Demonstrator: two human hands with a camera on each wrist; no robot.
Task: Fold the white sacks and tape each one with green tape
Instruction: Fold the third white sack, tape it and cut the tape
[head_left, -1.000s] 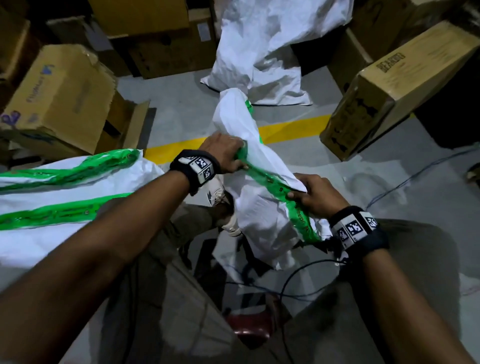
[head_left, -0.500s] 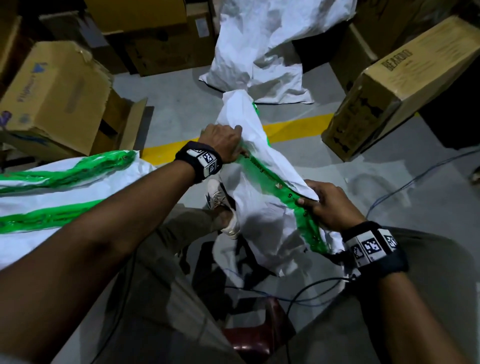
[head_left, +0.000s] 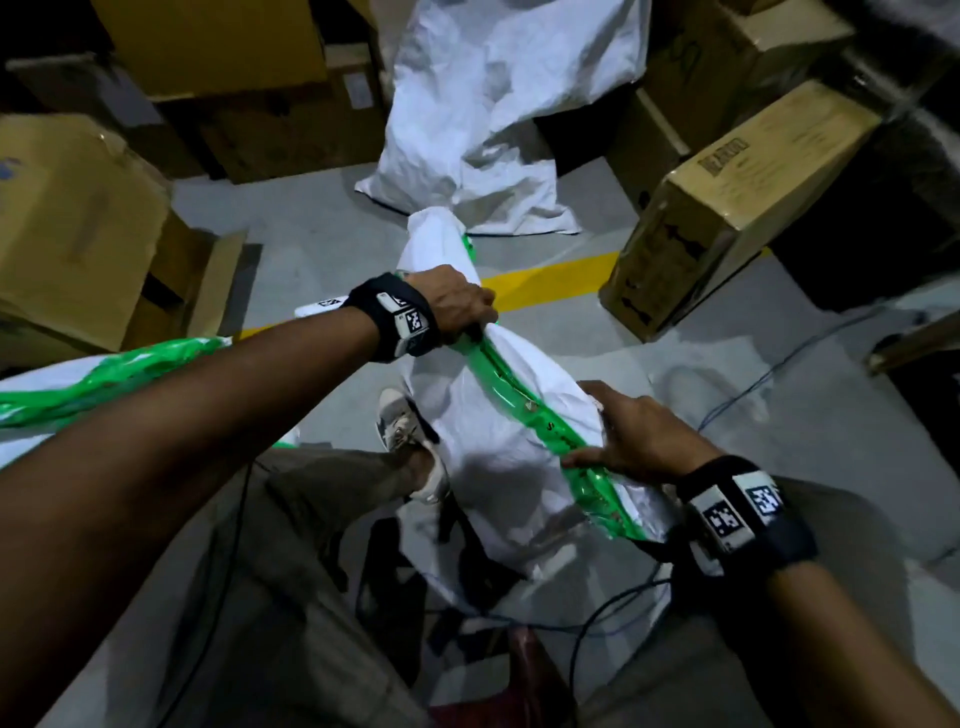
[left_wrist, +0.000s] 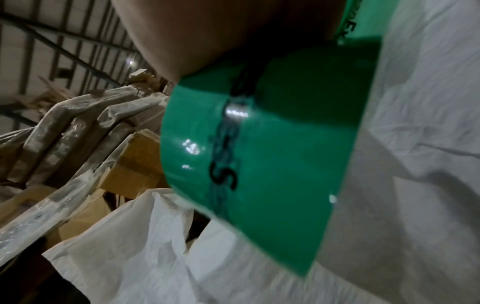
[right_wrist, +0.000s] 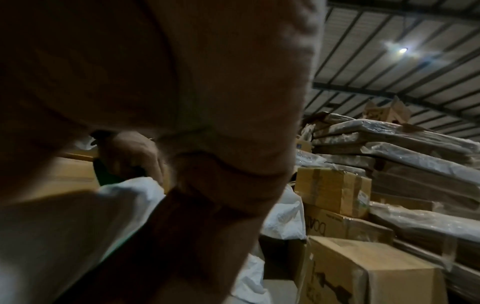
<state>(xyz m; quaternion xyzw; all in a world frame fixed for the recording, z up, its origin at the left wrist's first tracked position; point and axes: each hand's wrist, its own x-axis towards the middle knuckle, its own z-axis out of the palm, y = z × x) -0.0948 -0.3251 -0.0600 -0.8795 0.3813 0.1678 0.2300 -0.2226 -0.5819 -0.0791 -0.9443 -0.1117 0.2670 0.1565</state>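
Note:
A folded white sack (head_left: 498, 452) hangs between my hands over my knee, and a strip of green tape (head_left: 524, 400) runs along it. At the strip's upper end my left hand (head_left: 460, 306) is fisted round the green tape roll (left_wrist: 262, 148); the left wrist view shows the roll close under the palm against the sack (left_wrist: 415, 144). Lower on the bundle, my right hand (head_left: 631, 434) clasps the sack, with the thumb lying on the tape and the fingers over the far side. Only palm and white sack (right_wrist: 64, 226) show in the right wrist view.
A taped sack (head_left: 104, 374) lies at my left. A loose white sack (head_left: 493, 130) slumps at the back. Cardboard boxes (head_left: 737, 208) (head_left: 78, 234) stand right and left on the grey floor with a yellow line (head_left: 550, 275). Cables (head_left: 623, 603) trail by my feet.
My left hand has drawn up and away from the right along the sack, and the green strip between them is longer. The right hand has slid lower on the bundle.

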